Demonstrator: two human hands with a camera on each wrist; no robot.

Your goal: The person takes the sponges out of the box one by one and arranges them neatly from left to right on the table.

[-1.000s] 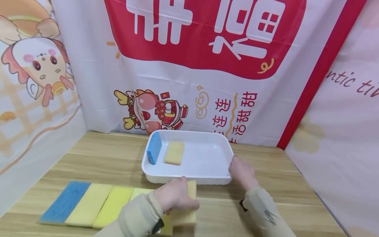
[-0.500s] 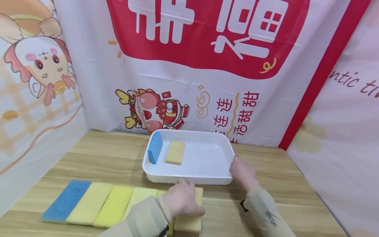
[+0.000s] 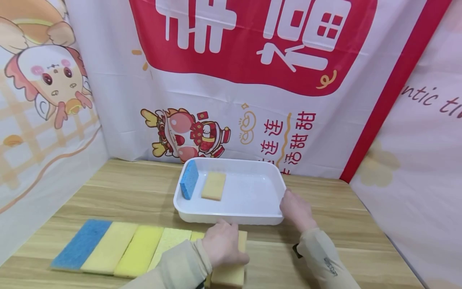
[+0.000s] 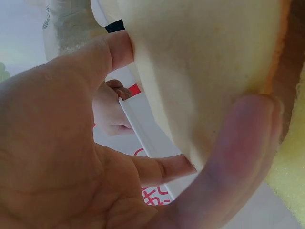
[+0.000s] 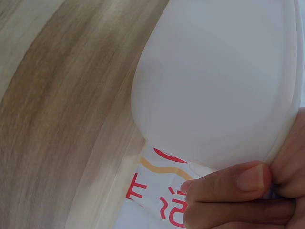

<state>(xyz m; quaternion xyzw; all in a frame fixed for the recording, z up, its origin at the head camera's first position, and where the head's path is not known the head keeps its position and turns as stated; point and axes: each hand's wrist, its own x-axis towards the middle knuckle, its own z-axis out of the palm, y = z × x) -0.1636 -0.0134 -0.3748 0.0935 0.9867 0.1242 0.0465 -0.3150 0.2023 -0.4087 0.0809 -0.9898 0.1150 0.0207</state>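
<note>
My left hand (image 3: 221, 245) grips a pale yellow sponge (image 3: 228, 276) at the right end of a row on the table. In the left wrist view, the thumb and other fingers touch different edges of that sponge (image 4: 205, 71). At the right end of a white tray (image 3: 231, 219), my right hand (image 3: 296, 209) holds the rim; the right wrist view shows its curled fingers (image 5: 233, 188) at the tray wall (image 5: 214, 86). Inside the tray, a blue sponge (image 3: 189, 180) stands on edge against the left wall, and a small pale yellow sponge (image 3: 214, 186) lies beside it.
Left of my left hand, flat sponges lie side by side: a blue one (image 3: 82, 245), a pale one (image 3: 109, 248), a bright yellow one (image 3: 138, 251) and others partly hidden by my sleeve (image 3: 180, 263). A printed curtain (image 3: 245, 100) hangs behind the tray.
My left hand has shifted slightly right with the pale yellow sponge, uncovering more of the row, then moved very little in the last half second. The right hand stays on the tray rim.
</note>
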